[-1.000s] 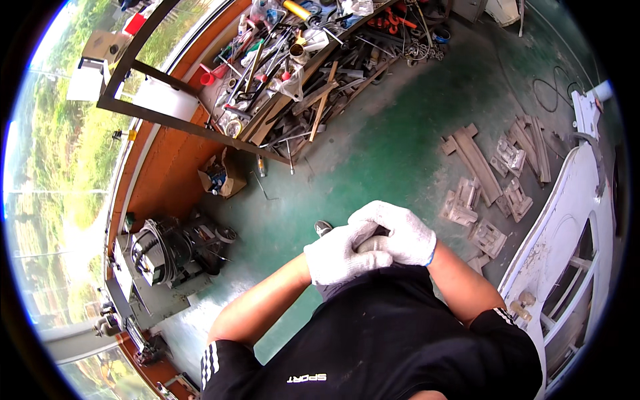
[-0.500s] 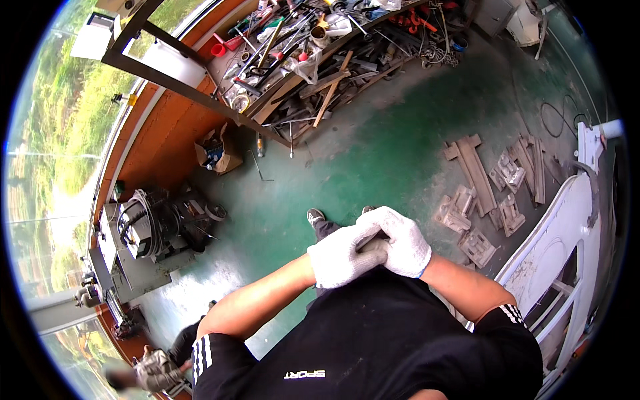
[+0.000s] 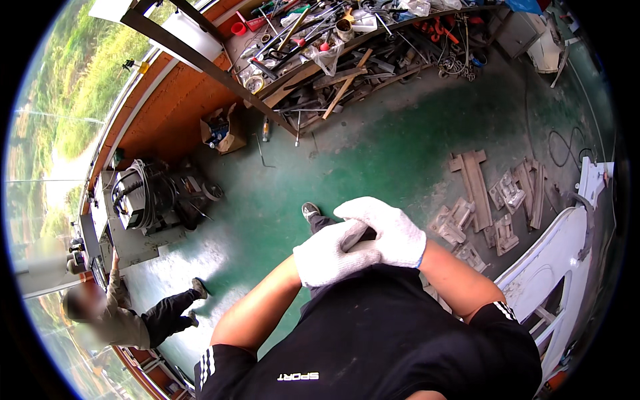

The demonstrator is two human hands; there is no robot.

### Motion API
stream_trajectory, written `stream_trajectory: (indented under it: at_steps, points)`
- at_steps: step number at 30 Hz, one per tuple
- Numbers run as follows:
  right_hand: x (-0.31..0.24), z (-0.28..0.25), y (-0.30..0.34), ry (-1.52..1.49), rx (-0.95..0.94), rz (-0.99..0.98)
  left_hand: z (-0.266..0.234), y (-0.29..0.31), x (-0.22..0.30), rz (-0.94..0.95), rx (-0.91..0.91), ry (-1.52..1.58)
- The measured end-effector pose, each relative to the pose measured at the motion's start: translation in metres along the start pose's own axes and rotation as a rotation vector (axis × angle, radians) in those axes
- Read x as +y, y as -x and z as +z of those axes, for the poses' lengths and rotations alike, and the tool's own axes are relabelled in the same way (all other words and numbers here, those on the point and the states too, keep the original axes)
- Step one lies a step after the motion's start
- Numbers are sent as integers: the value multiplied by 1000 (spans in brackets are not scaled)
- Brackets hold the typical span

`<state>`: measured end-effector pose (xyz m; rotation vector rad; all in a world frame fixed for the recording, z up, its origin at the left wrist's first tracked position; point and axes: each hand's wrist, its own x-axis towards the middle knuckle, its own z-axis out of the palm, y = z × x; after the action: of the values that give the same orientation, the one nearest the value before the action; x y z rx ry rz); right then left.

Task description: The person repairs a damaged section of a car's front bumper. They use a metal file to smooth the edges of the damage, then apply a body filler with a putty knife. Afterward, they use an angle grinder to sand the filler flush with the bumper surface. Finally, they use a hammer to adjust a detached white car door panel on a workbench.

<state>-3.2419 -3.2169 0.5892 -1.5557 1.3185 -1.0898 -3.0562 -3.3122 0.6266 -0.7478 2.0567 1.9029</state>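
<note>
The head-worn fisheye camera faces steeply downward from above the wearer. White knit-gloved hands [image 3: 393, 235] lie near, just below frame centre; the glossy green floor [image 3: 267, 200] lies farther off.

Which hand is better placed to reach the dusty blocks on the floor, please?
Probably the right hand: it is on the same side as the blocks and nearer to them than the left hand. Both hands rest together in front of the body.
</note>
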Motion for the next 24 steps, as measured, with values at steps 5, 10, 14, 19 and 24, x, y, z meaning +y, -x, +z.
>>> stream_trajectory:
  at_steps: [5,10,14,19,24]
  points:
    - [8,19,1,-125,27,-5,-3,11,13,-102,32,76]
    - [1,27,-3,-60,128,-3,3,16,2,80,172,113]
    - [5,31,-9,30,162,-35,3,13,0,118,217,122]
    - [21,28,-20,-104,68,59,-4,4,-19,18,154,162]
    - [26,29,-31,-445,147,444,-6,-21,-50,332,258,474]
